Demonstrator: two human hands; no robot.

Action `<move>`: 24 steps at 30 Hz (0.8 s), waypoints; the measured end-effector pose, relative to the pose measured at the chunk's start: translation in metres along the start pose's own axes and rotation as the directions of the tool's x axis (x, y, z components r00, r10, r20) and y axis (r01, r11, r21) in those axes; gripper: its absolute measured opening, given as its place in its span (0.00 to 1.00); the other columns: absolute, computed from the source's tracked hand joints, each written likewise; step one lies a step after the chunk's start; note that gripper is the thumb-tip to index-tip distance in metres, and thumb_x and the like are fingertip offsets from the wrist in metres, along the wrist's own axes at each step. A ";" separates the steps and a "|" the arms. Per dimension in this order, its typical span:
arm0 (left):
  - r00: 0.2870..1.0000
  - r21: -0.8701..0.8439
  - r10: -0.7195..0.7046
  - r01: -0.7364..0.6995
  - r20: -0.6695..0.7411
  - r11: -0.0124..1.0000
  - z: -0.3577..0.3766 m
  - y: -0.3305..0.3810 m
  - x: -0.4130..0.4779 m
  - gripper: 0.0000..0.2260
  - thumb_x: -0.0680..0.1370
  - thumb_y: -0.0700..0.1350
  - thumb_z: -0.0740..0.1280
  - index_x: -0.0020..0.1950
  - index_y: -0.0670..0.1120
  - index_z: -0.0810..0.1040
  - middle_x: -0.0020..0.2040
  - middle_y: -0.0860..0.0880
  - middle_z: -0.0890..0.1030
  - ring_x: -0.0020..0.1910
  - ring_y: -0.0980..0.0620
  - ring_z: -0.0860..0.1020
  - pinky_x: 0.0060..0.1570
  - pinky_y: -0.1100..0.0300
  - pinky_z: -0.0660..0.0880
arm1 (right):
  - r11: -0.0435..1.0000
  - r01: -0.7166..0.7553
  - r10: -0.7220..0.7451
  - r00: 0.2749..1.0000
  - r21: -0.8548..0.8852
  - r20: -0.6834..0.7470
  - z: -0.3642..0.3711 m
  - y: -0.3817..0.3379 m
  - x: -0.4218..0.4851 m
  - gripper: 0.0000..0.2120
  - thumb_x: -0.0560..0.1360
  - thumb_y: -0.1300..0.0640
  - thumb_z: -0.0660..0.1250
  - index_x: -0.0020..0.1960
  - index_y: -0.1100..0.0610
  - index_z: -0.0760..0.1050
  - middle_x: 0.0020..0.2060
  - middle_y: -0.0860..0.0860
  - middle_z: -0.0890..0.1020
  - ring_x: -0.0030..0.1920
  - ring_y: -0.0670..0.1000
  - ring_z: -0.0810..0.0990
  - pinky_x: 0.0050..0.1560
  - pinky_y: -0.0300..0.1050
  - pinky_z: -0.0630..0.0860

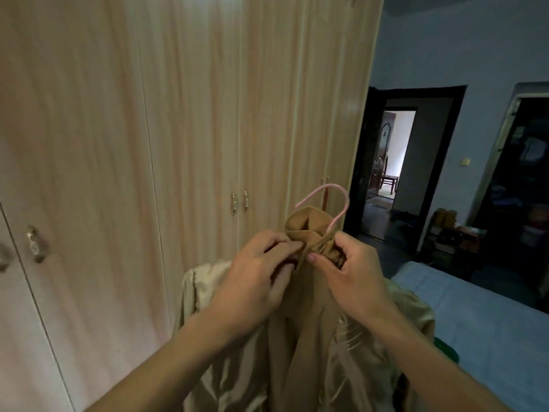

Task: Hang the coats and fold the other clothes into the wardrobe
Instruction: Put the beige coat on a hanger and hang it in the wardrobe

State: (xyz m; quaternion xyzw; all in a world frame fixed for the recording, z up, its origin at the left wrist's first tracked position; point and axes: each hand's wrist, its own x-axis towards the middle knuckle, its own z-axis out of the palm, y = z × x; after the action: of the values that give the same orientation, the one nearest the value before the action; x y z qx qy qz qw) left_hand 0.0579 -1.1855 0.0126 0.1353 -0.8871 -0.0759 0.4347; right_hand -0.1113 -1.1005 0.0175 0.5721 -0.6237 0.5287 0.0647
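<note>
Coat [306, 322] hangs on a pink hanger [338, 217], right in front of the closed wardrobe [208, 114]. Left hand [258, 275] and right hand [347, 269] both have their fingers pinching the collar [300, 221]. I'd centre it under the hook first so it doesn't slip off.

A bed [490, 316] with a pale blue cover fills the near right. At its left edge a green thing [445, 350] shows, mostly hidden behind the coat [297, 337], perhaps lying on the cover. Farther off, the dark floor [395, 257] carries a low rack [454, 242] of boxes between 2 doorways.
</note>
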 end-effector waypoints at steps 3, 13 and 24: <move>1.000 0.105 0.000 0.003 -0.021 0.994 -0.030 -0.022 -0.018 0.16 0.80 0.52 0.62 0.65 0.49 0.77 0.60 0.54 0.77 0.60 0.55 0.74 0.61 0.57 0.72 | 0.998 -0.032 0.033 0.999 0.059 -0.020 -0.005 0.004 0.003 0.11 0.71 0.52 0.73 0.43 0.59 0.79 0.33 0.52 0.80 0.33 0.52 0.77 0.36 0.57 0.77; 0.968 0.173 -0.232 0.245 -0.092 0.954 -0.095 -0.088 -0.051 0.12 0.73 0.37 0.74 0.52 0.51 0.84 0.42 0.58 0.80 0.41 0.59 0.78 0.44 0.62 0.77 | 0.989 0.008 0.001 0.998 0.147 -0.059 -0.002 -0.002 0.015 0.11 0.72 0.56 0.73 0.46 0.65 0.78 0.38 0.62 0.82 0.40 0.64 0.79 0.42 0.66 0.77; 0.985 0.269 -0.093 0.130 -0.147 0.954 -0.101 -0.079 -0.052 0.04 0.77 0.41 0.69 0.43 0.48 0.81 0.39 0.56 0.76 0.38 0.58 0.73 0.38 0.61 0.70 | 0.980 -0.007 0.007 1.000 0.198 0.003 0.021 -0.013 0.009 0.10 0.72 0.58 0.74 0.44 0.64 0.78 0.37 0.61 0.81 0.39 0.64 0.79 0.40 0.67 0.77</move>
State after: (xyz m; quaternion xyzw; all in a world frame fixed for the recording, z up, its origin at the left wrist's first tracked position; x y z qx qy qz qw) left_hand 0.1821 -1.2464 0.0157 0.2496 -0.8491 0.0341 0.4642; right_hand -0.0929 -1.1191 0.0216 0.5743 -0.5699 0.5877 0.0047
